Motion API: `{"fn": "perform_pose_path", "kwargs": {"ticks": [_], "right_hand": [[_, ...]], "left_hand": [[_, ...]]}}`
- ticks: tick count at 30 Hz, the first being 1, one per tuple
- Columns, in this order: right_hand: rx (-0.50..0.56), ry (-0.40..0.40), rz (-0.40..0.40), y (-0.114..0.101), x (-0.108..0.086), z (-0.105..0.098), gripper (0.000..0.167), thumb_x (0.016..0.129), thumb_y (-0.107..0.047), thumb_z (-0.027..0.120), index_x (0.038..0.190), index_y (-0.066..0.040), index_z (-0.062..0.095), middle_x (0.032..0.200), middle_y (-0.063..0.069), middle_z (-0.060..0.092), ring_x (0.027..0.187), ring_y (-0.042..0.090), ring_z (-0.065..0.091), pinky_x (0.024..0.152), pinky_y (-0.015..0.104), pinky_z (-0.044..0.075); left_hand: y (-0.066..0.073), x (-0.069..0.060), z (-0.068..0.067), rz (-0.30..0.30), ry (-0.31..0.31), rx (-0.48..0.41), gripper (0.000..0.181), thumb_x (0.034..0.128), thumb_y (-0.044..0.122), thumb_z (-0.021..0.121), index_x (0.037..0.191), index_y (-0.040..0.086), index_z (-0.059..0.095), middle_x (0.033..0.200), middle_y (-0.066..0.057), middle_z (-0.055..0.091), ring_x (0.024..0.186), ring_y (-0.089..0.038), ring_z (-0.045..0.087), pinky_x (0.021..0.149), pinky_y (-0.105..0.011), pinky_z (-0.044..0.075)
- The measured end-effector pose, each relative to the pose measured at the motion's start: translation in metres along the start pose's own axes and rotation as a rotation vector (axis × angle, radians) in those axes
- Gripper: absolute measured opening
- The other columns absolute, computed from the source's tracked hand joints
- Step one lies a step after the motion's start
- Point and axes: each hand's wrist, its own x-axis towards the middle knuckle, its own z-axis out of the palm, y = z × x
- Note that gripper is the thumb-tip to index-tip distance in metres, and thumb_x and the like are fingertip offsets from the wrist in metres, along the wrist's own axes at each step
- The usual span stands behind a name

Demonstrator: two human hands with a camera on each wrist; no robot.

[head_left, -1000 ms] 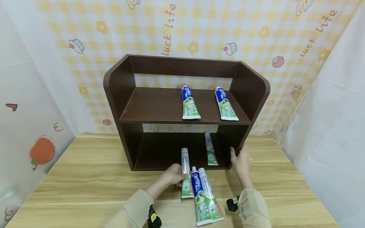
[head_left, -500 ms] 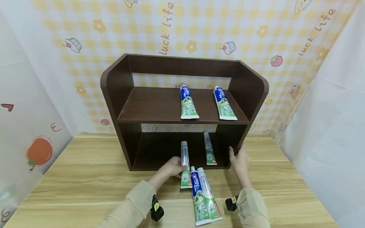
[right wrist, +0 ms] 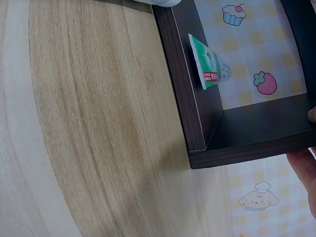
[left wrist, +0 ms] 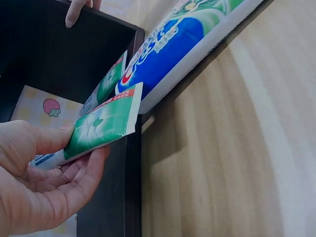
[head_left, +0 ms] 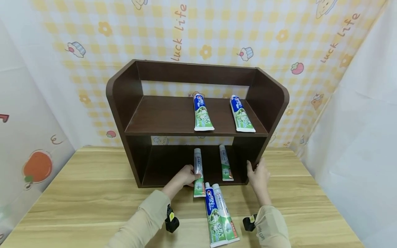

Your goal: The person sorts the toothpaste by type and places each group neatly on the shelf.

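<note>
The left hand (head_left: pixel 185 175) pinches a silver-and-green toothpaste tube (head_left: pixel 198 168) between thumb and fingers, its cap end inside the lower compartment of the dark shelf (head_left: pixel 192 133). In the left wrist view the thumb of the left hand (left wrist: pixel 49 173) lies on top of the tube (left wrist: pixel 101 123) and the fingers below. The right hand (head_left: pixel 260 175) grips the shelf's right side panel, thumb inside and fingers outside; in the right wrist view this hand (right wrist: pixel 307 173) is cut by the frame edge. Another silver-and-green tube (head_left: pixel 226 163) lies in the lower compartment on the right.
Two blue-and-green tubes, one central (head_left: pixel 203 113) and one at the right (head_left: pixel 242 115), lie on the upper level. On the wooden table (head_left: pixel 93 206) before the shelf, a blue-and-green tube (head_left: pixel 214 220) lies against a silver-and-green one (head_left: pixel 225 215). A patterned cloth (head_left: pixel 204 31) hangs behind.
The left hand has moved forward with its tube, from above the table to the lower compartment's front edge, partly inside. The right hand stays on the side panel. The head view has shifted slightly.
</note>
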Motion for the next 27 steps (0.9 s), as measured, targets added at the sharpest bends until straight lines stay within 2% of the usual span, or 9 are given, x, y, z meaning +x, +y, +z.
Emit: {"fn": "perform_pose_path", "kwargs": {"ticks": [9,15,18,19,21,22,23,26,27], "right_hand": [[-0.002,-0.01,0.016,0.0,0.003,-0.002,0.024,0.087,-0.018,0.059,0.085,-0.003,0.041,0.07,0.014,0.053,0.059,0.031,0.052,0.058,0.043,0.036],[0.002,-0.006,0.012,-0.001,0.004,-0.001,0.024,0.087,-0.018,0.059,0.085,-0.003,0.041,0.072,0.015,0.053,0.062,0.031,0.052,0.058,0.042,0.036],[0.006,-0.008,0.008,0.0,0.002,0.0,0.023,0.086,-0.017,0.059,0.086,-0.002,0.042,0.072,0.015,0.053,0.063,0.031,0.053,0.059,0.042,0.036],[0.008,-0.007,0.006,0.0,0.001,0.0,0.024,0.086,-0.017,0.059,0.086,-0.002,0.042,0.072,0.015,0.053,0.064,0.032,0.054,0.059,0.043,0.036],[0.003,0.007,0.001,0.0,0.0,0.001,0.024,0.086,-0.018,0.06,0.087,-0.001,0.043,0.072,0.015,0.054,0.065,0.033,0.055,0.059,0.045,0.037],[0.001,0.017,-0.004,0.0,0.0,0.001,0.024,0.086,-0.018,0.06,0.088,-0.001,0.043,0.072,0.016,0.054,0.065,0.034,0.055,0.059,0.046,0.038],[-0.001,0.026,-0.009,0.0,0.0,0.002,0.025,0.086,-0.018,0.061,0.089,0.0,0.043,0.072,0.016,0.054,0.065,0.035,0.055,0.059,0.047,0.038],[-0.004,0.051,-0.025,-0.001,0.0,0.003,0.026,0.085,-0.017,0.061,0.09,0.0,0.043,0.072,0.017,0.055,0.065,0.038,0.056,0.057,0.049,0.038],[-0.003,0.058,-0.029,-0.001,0.0,0.003,0.026,0.085,-0.017,0.061,0.09,0.0,0.043,0.071,0.017,0.055,0.065,0.038,0.056,0.057,0.049,0.038]], "left_hand": [[0.004,0.019,-0.005,-0.008,0.063,-0.019,0.024,0.0897,0.008,0.056,0.107,-0.008,0.049,0.096,-0.019,0.054,0.083,-0.027,0.06,0.073,-0.036,0.056],[0.008,0.026,-0.008,0.013,0.102,-0.011,0.031,0.0904,0.01,0.055,0.113,-0.01,0.047,0.102,-0.022,0.054,0.088,-0.031,0.059,0.074,-0.039,0.055],[0.003,0.034,-0.007,0.017,0.125,0.0,0.034,0.0893,0.011,0.057,0.114,-0.01,0.047,0.104,-0.022,0.054,0.088,-0.031,0.06,0.073,-0.039,0.056],[-0.002,0.041,-0.006,0.021,0.13,0.003,0.035,0.0888,0.012,0.058,0.114,-0.01,0.048,0.103,-0.021,0.054,0.087,-0.03,0.06,0.072,-0.039,0.056],[-0.02,0.063,-0.003,0.059,0.136,0.002,0.038,0.0874,0.018,0.061,0.112,-0.009,0.05,0.099,-0.019,0.056,0.081,-0.027,0.061,0.066,-0.036,0.056],[-0.029,0.075,-0.002,0.064,0.136,-0.003,0.04,0.0867,0.02,0.062,0.113,-0.008,0.05,0.099,-0.018,0.056,0.08,-0.026,0.061,0.064,-0.036,0.056],[-0.043,0.094,0.0,0.09,0.138,0.01,0.046,0.0864,0.024,0.063,0.114,-0.01,0.049,0.097,-0.018,0.056,0.076,-0.025,0.061,0.061,-0.035,0.055],[-0.072,0.135,0.005,0.088,0.136,-0.011,0.049,0.0846,0.029,0.065,0.112,-0.009,0.051,0.096,-0.018,0.056,0.074,-0.025,0.061,0.058,-0.035,0.055],[-0.077,0.144,0.007,0.055,0.14,-0.017,0.048,0.0853,0.028,0.064,0.115,-0.008,0.051,0.1,-0.019,0.056,0.079,-0.028,0.061,0.062,-0.038,0.055]]}}
